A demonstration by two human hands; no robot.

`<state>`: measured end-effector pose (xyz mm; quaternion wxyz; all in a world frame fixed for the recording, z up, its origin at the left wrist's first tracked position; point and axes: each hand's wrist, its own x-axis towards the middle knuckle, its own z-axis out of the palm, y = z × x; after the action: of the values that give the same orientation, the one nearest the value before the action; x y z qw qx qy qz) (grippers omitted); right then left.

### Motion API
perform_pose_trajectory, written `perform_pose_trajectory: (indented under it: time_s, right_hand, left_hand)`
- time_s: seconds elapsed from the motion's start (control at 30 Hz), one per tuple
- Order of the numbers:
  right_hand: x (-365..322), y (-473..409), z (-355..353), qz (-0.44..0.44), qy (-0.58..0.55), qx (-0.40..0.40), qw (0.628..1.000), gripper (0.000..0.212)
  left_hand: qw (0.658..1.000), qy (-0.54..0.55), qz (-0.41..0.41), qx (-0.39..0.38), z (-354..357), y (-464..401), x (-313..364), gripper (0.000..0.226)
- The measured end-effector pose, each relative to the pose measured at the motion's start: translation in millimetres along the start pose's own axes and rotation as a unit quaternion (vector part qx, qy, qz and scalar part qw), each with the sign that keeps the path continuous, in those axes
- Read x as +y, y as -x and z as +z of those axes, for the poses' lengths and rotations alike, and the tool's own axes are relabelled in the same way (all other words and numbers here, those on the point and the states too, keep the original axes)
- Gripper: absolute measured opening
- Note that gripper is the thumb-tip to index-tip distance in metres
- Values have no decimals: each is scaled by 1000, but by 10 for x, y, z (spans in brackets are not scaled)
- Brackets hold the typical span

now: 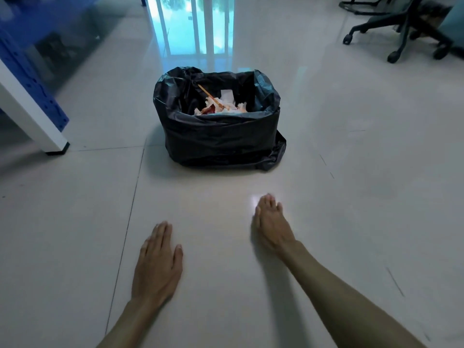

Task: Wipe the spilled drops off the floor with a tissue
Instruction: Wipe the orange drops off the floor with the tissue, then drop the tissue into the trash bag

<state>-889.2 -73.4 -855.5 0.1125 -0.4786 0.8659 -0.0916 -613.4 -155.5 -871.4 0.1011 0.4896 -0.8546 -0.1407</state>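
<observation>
Glossy tile floor under both empty hands, left hand flat, right hand spread.

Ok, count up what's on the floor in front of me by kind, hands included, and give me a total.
Hands: 2, the left hand flat on the floor and the right hand reaching forward.
Bins lined with a black bag: 1, with rubbish inside.
Office chairs: 1, far right.
White table legs: 1, at left.
Total: 5.
</observation>
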Motion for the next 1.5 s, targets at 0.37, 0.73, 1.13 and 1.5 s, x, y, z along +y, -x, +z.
perform_pose_trajectory:
  time_s: [0.37,0.73,1.13,1.5]
  right_hand:
    - [-809,-149,265,-236,31,-16,971,50]
    - [760,452,-163,-19,28,60,998,45]
    - [-311,507,198,-248,13,56,967,27]
    - [-250,396,153,-281,37,105,953,21]
  left_hand:
    - [1000,-7,25,17,41,-30,-114,62]
    - [1000,-7,20,-1,42,-1,-61,64]
    - [999,-3,35,-5,45,1,-61,62]
    - [999,15,43,-25,3,2,-37,69]
